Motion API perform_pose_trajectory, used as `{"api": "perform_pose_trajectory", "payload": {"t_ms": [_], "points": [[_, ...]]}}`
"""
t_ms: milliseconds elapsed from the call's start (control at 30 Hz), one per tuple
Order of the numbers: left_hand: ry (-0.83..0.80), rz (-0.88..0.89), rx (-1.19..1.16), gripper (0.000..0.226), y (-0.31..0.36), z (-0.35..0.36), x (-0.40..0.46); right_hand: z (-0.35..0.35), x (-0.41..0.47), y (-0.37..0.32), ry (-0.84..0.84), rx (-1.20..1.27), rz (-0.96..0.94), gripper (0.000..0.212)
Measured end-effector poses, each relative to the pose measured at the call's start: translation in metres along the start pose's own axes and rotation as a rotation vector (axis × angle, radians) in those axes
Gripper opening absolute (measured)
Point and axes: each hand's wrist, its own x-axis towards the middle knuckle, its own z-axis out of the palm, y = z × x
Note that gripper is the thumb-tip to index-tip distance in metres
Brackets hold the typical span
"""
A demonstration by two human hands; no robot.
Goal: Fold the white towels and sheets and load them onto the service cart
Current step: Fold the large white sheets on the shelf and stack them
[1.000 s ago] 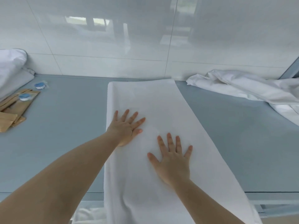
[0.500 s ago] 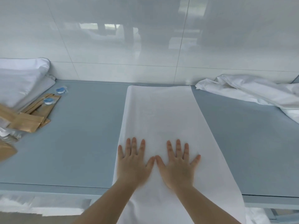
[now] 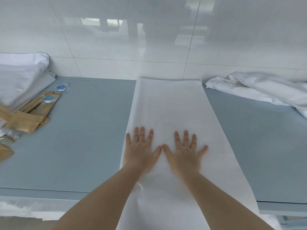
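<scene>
pressing a long white sheet flat before the next fold

pressing was the whole of it, read left to right. at the far left a stack of folded white linen (image 3: 21, 75) sat against the tiled wall (image 3: 149, 39), out of the working lane as i judged it. just beside it lay brown paper packets (image 3: 28, 118) and two small blue-capped items (image 3: 60, 87), likely cart supplies pushed aside so the blue table (image 3: 86, 138) stayed free for folding.

in the middle the white sheet (image 3: 169, 105), folded into a long strip, ran from the wall to the near table edge and hung over it toward me. my left hand (image 3: 141, 151) lay flat near its left edge, fingers straight and slightly apart, gripping nothing. my right hand (image 3: 184, 155) lay beside it, fingers spread wide, thumb tips almost touching. both palms bore down, i judged, to push out air and hold the layers square.

at the far right a crumpled white sheet (image 3: 259, 90) waited unfolded, well apart. the service cart was not in view.
</scene>
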Motion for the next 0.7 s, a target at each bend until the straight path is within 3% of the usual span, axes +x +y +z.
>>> {"api": "perform_pose_trajectory", "payload": {"t_ms": [300, 433, 700], "points": [[-0.026, 0.014, 0.010, 0.083, -0.005, -0.002, 0.023, -0.001, 0.021, -0.005, -0.023, -0.011, -0.016, 0.074], [-0.022, 0.017, 0.004, 0.078, -0.005, -0.005, 0.023, -0.001, -0.008, 0.018, 0.002, -0.023, -0.083, 0.071], [0.070, 0.098, 0.006, 0.055, -0.002, -0.013, 0.009, -0.004, -0.067, 0.077, -0.044, -0.063, 0.024, 0.072]]}}
